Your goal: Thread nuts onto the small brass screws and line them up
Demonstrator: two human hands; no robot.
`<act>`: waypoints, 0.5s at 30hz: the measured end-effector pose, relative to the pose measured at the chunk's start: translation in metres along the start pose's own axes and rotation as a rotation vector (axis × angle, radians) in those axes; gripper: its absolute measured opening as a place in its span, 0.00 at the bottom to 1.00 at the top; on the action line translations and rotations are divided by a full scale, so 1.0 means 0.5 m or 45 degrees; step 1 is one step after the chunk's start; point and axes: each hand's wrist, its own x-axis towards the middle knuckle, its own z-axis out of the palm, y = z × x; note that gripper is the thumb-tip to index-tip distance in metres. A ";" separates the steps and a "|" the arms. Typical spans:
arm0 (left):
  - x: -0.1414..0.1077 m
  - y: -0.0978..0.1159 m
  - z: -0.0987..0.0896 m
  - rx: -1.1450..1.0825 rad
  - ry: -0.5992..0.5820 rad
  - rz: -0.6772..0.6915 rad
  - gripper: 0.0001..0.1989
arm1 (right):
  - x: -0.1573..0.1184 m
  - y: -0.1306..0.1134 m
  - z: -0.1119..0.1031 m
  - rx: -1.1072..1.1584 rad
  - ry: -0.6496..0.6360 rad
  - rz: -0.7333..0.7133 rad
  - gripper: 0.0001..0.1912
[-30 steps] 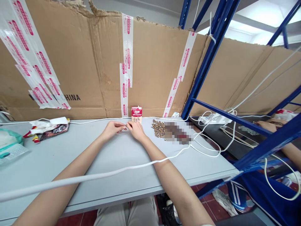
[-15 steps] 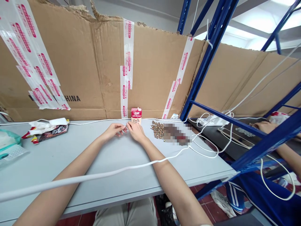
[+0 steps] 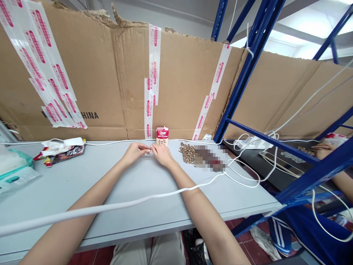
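Over the far middle of the grey table (image 3: 132,198), my left hand (image 3: 136,151) and my right hand (image 3: 161,154) meet at the fingertips. Both are closed in a pinch, and whatever sits between the fingers is too small to make out. Just behind my right hand stands a small red and cream drink carton (image 3: 162,134). To the right of that hand lies a pile of small shiny brown-gold pieces (image 3: 188,153), which may be beads; they touch a pixelated patch.
A white cable (image 3: 154,197) crosses above my forearms. Crumpled wrappers (image 3: 67,150) and a plastic bag (image 3: 16,165) lie at left. A taped cardboard wall (image 3: 182,84) closes the back; a blue metal frame (image 3: 237,81) stands right. Another person's hand (image 3: 325,149) is beyond it.
The whole view has shifted slightly to the right. My fingertips have drawn a little closer together, and the fingers of my left hand are more curled in.
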 end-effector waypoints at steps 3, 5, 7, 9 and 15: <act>0.000 0.006 0.008 0.093 0.113 0.080 0.18 | 0.001 0.005 0.000 0.008 0.021 0.034 0.20; 0.000 0.004 0.009 -0.047 -0.031 0.006 0.22 | 0.002 0.006 -0.001 0.022 0.038 0.009 0.20; -0.001 -0.001 0.006 -0.226 -0.196 -0.091 0.26 | 0.001 0.005 -0.002 0.031 0.043 -0.019 0.19; -0.003 -0.004 0.002 -0.354 -0.236 -0.159 0.28 | 0.001 0.003 -0.004 0.026 0.041 -0.032 0.19; -0.013 0.003 -0.013 -0.474 -0.256 -0.260 0.26 | 0.000 -0.007 -0.013 0.010 0.025 -0.088 0.20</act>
